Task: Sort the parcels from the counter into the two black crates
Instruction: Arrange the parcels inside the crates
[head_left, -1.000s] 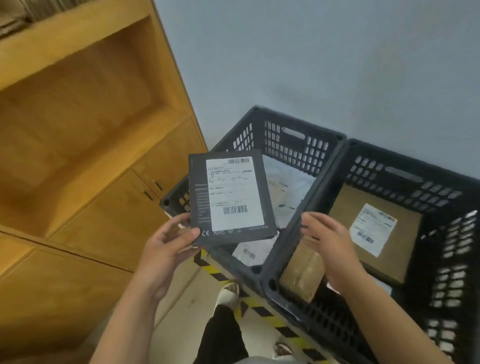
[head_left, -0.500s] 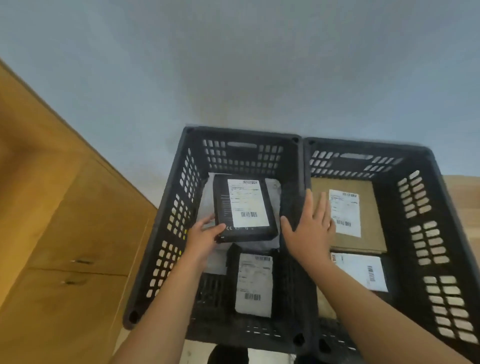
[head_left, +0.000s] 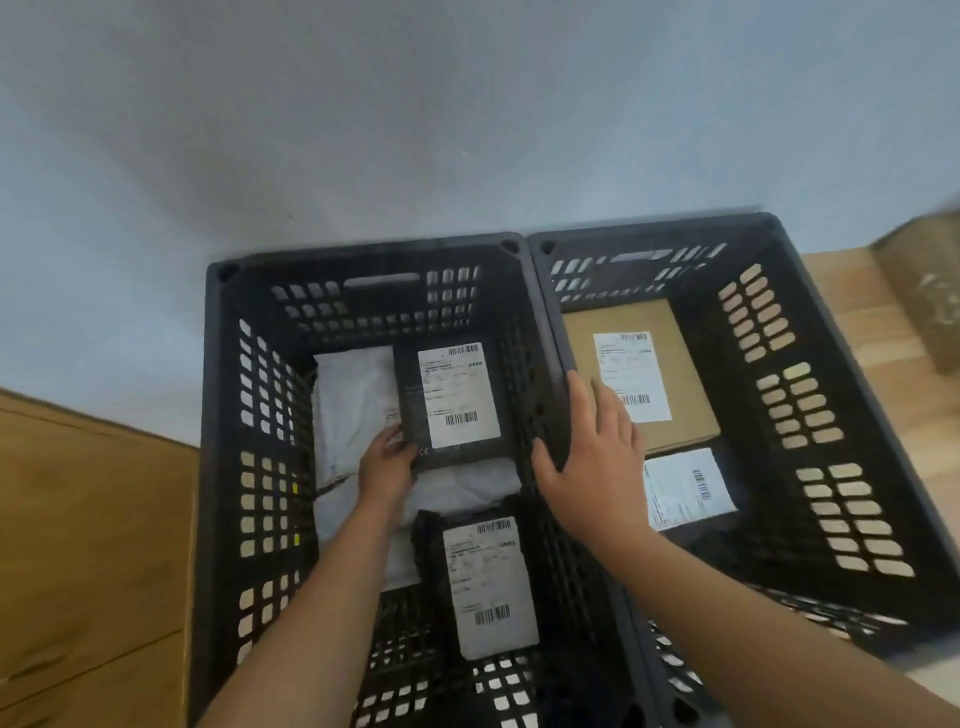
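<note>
Two black crates stand side by side against the wall. Inside the left crate (head_left: 228, 415), my left hand (head_left: 387, 460) grips the near left corner of a flat black box (head_left: 410, 410) with a white label, low over a white poly bag (head_left: 353, 395). A second black parcel (head_left: 431, 551) with a label lies nearer me in the same crate. My right hand (head_left: 592, 447) rests with straight fingers on the shared rim between the crates. The right crate (head_left: 831, 332) holds a brown cardboard parcel (head_left: 685, 364) and a dark parcel with a white label (head_left: 685, 488).
A wooden cabinet (head_left: 88, 545) stands left of the crates. A wooden counter (head_left: 893, 364) runs to the right, with a blurred brown parcel (head_left: 924, 291) on it at the frame's edge. A pale wall rises behind the crates.
My left hand carried the black box from above the crate rim down into the left crate, onto the white bag. My right hand moved onto the rim between the crates.
</note>
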